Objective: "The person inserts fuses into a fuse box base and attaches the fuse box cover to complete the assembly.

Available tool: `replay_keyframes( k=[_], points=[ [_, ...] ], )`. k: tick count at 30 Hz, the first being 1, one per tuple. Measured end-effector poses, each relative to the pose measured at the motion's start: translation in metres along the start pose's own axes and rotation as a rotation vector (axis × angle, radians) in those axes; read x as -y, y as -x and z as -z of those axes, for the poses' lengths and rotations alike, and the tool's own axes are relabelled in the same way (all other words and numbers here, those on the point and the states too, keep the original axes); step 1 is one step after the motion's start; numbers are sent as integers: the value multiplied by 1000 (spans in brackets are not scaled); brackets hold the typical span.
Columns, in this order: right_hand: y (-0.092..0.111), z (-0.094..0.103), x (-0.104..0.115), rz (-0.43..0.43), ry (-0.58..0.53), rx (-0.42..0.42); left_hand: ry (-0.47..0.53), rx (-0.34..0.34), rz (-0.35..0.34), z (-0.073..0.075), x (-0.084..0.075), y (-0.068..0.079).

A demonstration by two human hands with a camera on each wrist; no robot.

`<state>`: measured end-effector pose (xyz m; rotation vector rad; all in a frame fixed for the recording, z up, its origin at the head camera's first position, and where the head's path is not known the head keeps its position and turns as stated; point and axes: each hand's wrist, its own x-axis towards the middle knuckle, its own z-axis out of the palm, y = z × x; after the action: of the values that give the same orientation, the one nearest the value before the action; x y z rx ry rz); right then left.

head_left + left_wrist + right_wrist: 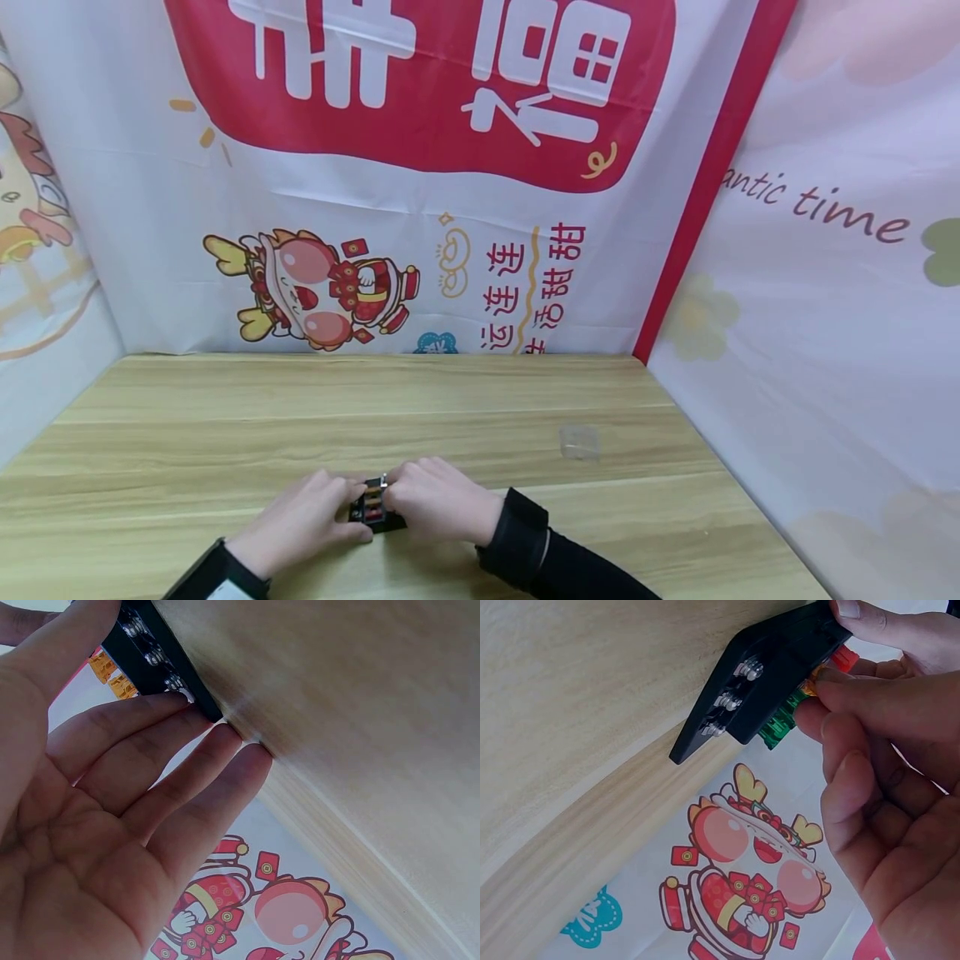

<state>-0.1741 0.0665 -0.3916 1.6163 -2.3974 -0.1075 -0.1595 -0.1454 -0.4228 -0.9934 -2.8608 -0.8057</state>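
Observation:
A black fuse block (387, 524) lies on the wooden table between both hands. Screw terminals (729, 700) run along its side, and coloured blade fuses stand in it: green fuses (778, 726), a red fuse (845, 658) and orange fuses (122, 686). My left hand (311, 512) grips the block's left end between thumb and fingers. At the block's right side, my right hand (438, 504) has its fingers curled and pinches an orange fuse (813, 681) with thumb and forefinger. The fingertips partly hide that fuse.
A clear plastic cover (579, 442) lies on the table (225, 417) to the right, beyond the right hand. A printed cloth (375, 192) hangs along the table's back edge, and another cloth (840, 350) closes the right side.

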Motion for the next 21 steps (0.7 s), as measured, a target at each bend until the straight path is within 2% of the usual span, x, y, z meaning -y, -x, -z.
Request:
replay_keyframes(
  k=[6, 12, 21],
  points=[
    [0, -2, -1, -18, -59, 33, 1, 5, 10, 0, 0, 1],
    [-1, -3, -2, -36, -83, 25, 2, 12, 11, 0, -1, 0],
    [-1, -3, 0, -37, -65, 40, 1, 9, 0, 0, -1, 0]
  ],
)
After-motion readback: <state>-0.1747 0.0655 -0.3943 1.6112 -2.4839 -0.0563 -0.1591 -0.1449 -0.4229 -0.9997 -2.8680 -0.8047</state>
